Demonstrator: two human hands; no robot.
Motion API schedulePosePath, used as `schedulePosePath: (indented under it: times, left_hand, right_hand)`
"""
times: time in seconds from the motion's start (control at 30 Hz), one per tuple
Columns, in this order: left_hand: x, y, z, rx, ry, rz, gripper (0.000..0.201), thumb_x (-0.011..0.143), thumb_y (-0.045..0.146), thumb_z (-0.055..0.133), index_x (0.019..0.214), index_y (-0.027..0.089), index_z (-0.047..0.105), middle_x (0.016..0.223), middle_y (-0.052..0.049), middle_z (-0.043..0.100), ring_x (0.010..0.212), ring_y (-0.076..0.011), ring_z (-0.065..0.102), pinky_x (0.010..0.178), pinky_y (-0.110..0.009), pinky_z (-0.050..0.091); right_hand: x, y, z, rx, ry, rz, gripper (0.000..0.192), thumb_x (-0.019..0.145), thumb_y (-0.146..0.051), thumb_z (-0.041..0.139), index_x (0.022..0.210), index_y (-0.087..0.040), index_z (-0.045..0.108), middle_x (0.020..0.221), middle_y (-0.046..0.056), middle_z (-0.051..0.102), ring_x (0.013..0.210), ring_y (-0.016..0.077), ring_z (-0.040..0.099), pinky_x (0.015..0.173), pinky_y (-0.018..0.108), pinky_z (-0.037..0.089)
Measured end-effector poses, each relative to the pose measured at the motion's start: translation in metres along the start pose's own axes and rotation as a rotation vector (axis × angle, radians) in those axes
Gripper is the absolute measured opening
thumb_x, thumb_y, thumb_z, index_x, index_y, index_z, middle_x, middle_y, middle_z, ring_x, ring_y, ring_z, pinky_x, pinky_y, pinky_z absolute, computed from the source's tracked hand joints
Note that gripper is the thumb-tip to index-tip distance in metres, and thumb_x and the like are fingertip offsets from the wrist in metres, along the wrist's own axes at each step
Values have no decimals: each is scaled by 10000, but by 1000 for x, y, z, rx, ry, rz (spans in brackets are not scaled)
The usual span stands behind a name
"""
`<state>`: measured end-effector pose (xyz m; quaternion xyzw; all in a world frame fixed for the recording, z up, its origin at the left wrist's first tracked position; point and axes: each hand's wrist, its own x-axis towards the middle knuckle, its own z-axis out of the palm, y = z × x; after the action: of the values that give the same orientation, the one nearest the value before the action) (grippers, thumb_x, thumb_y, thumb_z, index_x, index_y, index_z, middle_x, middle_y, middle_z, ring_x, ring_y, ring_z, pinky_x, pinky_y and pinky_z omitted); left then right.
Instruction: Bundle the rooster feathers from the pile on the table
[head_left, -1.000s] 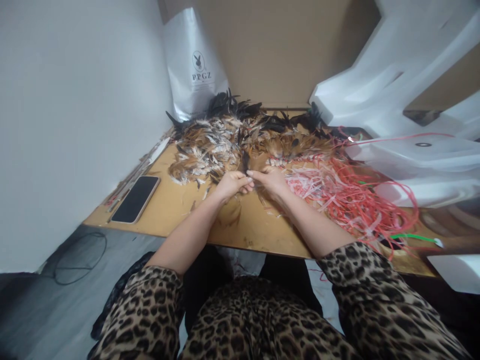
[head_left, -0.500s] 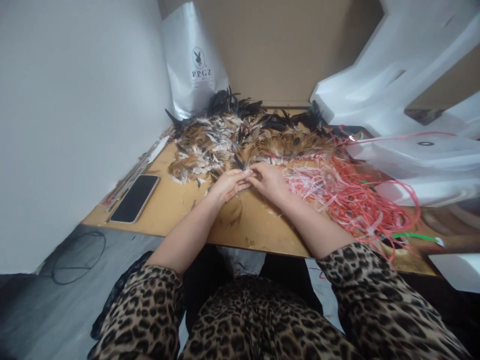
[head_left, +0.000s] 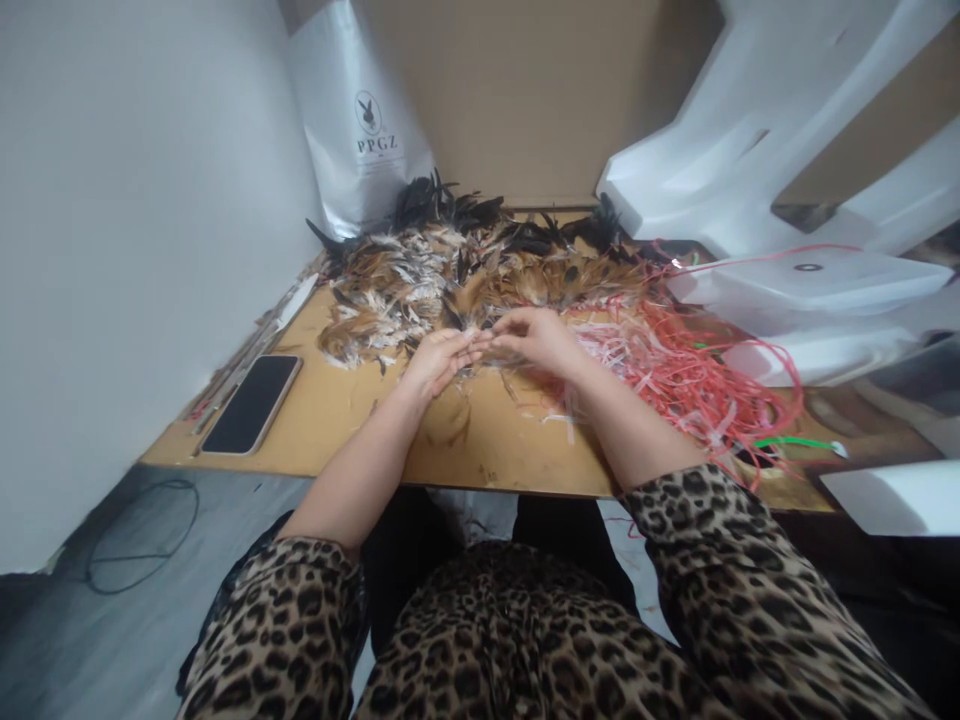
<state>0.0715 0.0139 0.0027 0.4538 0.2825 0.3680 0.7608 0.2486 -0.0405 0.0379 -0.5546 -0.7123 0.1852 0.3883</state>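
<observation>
At centre of the tabletop (head_left: 352,420): feather pile (head_left: 450,275), worked by two hands.
Left hand (head_left: 439,360) and right hand (head_left: 536,340) meet fingertip to fingertip at the pile's near edge, fingers pinched together on a small tuft too fine to make out. Pile spreads toward 12 o'clock, brown, white and black. Red and white strips (head_left: 675,375) tangle at 3 o'clock, touching the pile. Phone (head_left: 251,403) lies face-up at 9 o'clock, well apart. Silver bag (head_left: 360,120) stands at 11 o'clock behind the pile.
</observation>
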Motion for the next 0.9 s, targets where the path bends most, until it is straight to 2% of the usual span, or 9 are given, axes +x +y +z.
schedulePosePath:
  times: [0.07, 0.17, 0.27, 0.43, 0.53, 0.63, 0.77, 0.83, 0.9]
  left_hand:
    - [0, 2, -1, -23, 24, 32, 118, 739, 203, 646, 745, 86, 630, 937, -120, 689, 789, -121, 658, 698, -203, 493]
    - [1, 4, -1, -39, 36, 42, 103, 760, 184, 620, 737, 84, 622, 920, -116, 691, 751, -109, 658, 637, -178, 487]
    - [0, 4, 0, -33, 20, 48, 101, 773, 176, 602, 773, 80, 633, 914, -116, 692, 713, -98, 653, 596, -164, 482]
    - [0, 3, 0, -6, -11, 38, 113, 770, 192, 607, 777, 86, 643, 903, -107, 693, 683, -84, 643, 569, -150, 477]
    - [-1, 3, 0, 8, -12, 36, 125, 758, 209, 623, 742, 85, 635, 907, -111, 692, 665, -80, 637, 564, -150, 477]
    - [-2, 4, 0, 7, -29, 50, 137, 742, 213, 639, 702, 83, 624, 894, -112, 691, 655, -86, 636, 550, -155, 478]
    - [-3, 9, 1, 2, -6, 43, 118, 743, 205, 636, 719, 90, 624, 873, -97, 694, 645, -82, 633, 535, -152, 471]
    - [-4, 10, 2, -2, 24, 29, 110, 746, 204, 632, 733, 96, 625, 878, -90, 693, 631, -74, 628, 530, -150, 467]
    - [-5, 12, 3, -1, 22, 27, 106, 748, 206, 628, 738, 100, 627, 898, -88, 692, 628, -71, 625, 529, -150, 468]
  right_hand:
    - [-1, 5, -22, 4, 10, 96, 202, 690, -313, 618, 766, -136, 680, 718, 32, 670, 641, 131, 574, 612, 233, 410]
    - [-8, 12, -49, -110, -23, 180, 179, 679, -293, 608, 714, -136, 686, 635, 18, 651, 583, 125, 551, 578, 232, 395]
    - [-17, 19, -59, -250, -114, 181, 160, 691, -254, 574, 704, -141, 687, 631, 11, 650, 577, 120, 546, 571, 227, 381]
    - [-21, 25, -40, -415, -210, 111, 162, 704, -200, 536, 750, -164, 687, 713, 11, 671, 652, 124, 573, 616, 218, 375]
    - [-17, 25, -23, -522, -237, 62, 179, 712, -204, 544, 804, -189, 697, 818, 36, 682, 748, 145, 584, 664, 225, 377]
    - [-13, 27, -12, -566, -231, 24, 163, 717, -196, 547, 775, -194, 700, 837, 61, 673, 767, 158, 581, 667, 238, 378]
    - [-8, 31, -12, -378, -128, -5, 117, 705, -201, 568, 680, -170, 678, 736, 53, 651, 689, 147, 559, 640, 250, 387]
    - [-8, 29, -18, -147, -32, 43, 122, 702, -250, 593, 688, -152, 663, 690, 38, 640, 629, 128, 542, 607, 246, 395]
    - [-9, 25, -26, 117, 47, 157, 189, 695, -320, 623, 734, -137, 650, 638, 26, 626, 544, 103, 514, 534, 232, 385]
